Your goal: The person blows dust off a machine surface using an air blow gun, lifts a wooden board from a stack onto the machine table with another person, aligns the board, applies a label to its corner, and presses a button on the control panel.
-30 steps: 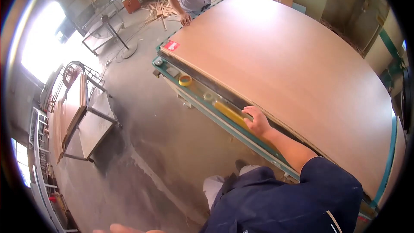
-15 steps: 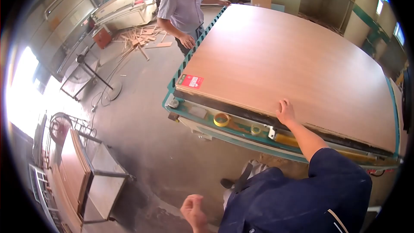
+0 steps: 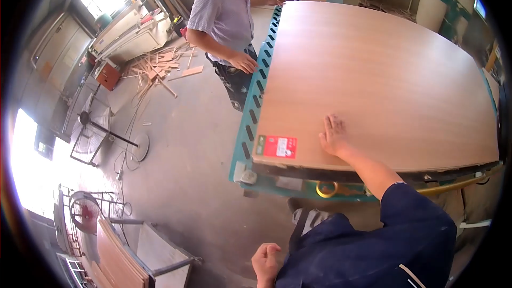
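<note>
My right hand (image 3: 334,137) lies with its fingers spread on a large wood-toned board (image 3: 373,85), near the board's front edge. A red label (image 3: 280,147) is stuck on the board's near left corner, left of that hand. My left hand (image 3: 265,260) is curled closed in front of my dark shirt, with nothing visible in it. Beneath the board is a teal machine frame (image 3: 240,152) with a slotted left edge. A roll of yellow tape (image 3: 326,189) rests on the frame's front ledge.
A co-worker (image 3: 221,18) stands at the frame's far left side, one hand at its edge, the other at the board's far corner. Wood scraps (image 3: 160,66) litter the floor behind. A floor fan (image 3: 88,122) is at left; stacked panels (image 3: 120,258) lean on a cart below.
My right hand has moved from beside the board's front edge onto its top and nearer the label. My left hand has risen into fuller view. The view has shifted toward the board's left end.
</note>
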The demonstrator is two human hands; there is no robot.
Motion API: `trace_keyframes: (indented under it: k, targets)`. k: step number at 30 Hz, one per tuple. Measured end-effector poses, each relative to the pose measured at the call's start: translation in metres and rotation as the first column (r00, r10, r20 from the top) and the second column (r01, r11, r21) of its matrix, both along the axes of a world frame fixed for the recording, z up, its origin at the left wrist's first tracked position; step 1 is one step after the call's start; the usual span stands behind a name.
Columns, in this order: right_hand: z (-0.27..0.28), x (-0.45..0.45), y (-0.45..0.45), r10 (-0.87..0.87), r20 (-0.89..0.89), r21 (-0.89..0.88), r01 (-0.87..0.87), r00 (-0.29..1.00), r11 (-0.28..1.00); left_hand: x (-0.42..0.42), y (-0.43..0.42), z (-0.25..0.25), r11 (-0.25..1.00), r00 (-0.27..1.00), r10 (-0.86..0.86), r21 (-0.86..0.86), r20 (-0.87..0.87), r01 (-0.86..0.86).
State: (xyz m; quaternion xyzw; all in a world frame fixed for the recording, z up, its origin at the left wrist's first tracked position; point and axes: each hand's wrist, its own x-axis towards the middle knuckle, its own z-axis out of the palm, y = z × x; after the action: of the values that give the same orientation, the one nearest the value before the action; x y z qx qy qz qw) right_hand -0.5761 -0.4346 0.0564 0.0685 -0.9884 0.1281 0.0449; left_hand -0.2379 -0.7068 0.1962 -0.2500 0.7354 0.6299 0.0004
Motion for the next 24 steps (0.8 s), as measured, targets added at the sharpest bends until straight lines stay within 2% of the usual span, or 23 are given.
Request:
trace_keyframes:
  k: [3, 6, 10, 11, 12, 14, 17, 20, 24]
  targets:
    - [0.001, -0.04, -0.069, 0.106, 0.034, -0.044, -0.105, 0.994, 0.993, -0.067, -0.038, 0.009, 0.967, 0.984, -0.169, -0.202, -0.061, 0.153]
    - [0.01, -0.073, -0.126, 0.172, 0.026, -0.057, -0.171, 0.985, 0.984, -0.121, -0.074, -0.016, 0.942, 0.98, -0.185, -0.299, -0.074, 0.155]
    - [0.022, -0.082, -0.167, 0.18, -0.037, -0.057, -0.182, 0.983, 0.982, -0.196, -0.102, -0.042, 0.948, 0.968, -0.246, -0.2, 0.041, 0.249]
    - [0.024, -0.082, -0.166, 0.178, -0.039, -0.069, -0.18, 0.983, 0.981, -0.214, -0.109, -0.056, 0.931, 0.947, -0.311, -0.176, 0.081, 0.321]
    - [0.027, -0.083, -0.166, 0.177, -0.039, -0.081, -0.18, 0.983, 0.98, -0.231, -0.115, -0.068, 0.903, 0.929, -0.362, -0.219, 0.079, 0.37]
    - [0.033, -0.084, -0.17, 0.16, -0.007, -0.055, -0.161, 0.987, 0.985, -0.273, -0.128, -0.09, 0.772, 0.834, -0.514, -0.317, 0.198, 0.551]
    - [0.041, -0.082, -0.18, 0.117, 0.029, -0.025, -0.116, 0.993, 0.993, -0.326, -0.143, -0.112, 0.675, 0.736, -0.626, -0.295, 0.257, 0.676]
    - [0.045, -0.088, -0.183, 0.099, 0.051, -0.013, -0.099, 0.994, 0.995, -0.361, -0.149, -0.126, 0.52, 0.551, -0.761, -0.186, 0.343, 0.834]
    - [0.044, -0.093, -0.182, 0.069, 0.052, -0.039, -0.067, 0.996, 0.997, -0.378, -0.145, -0.125, 0.391, 0.435, -0.847, -0.196, 0.307, 0.899]
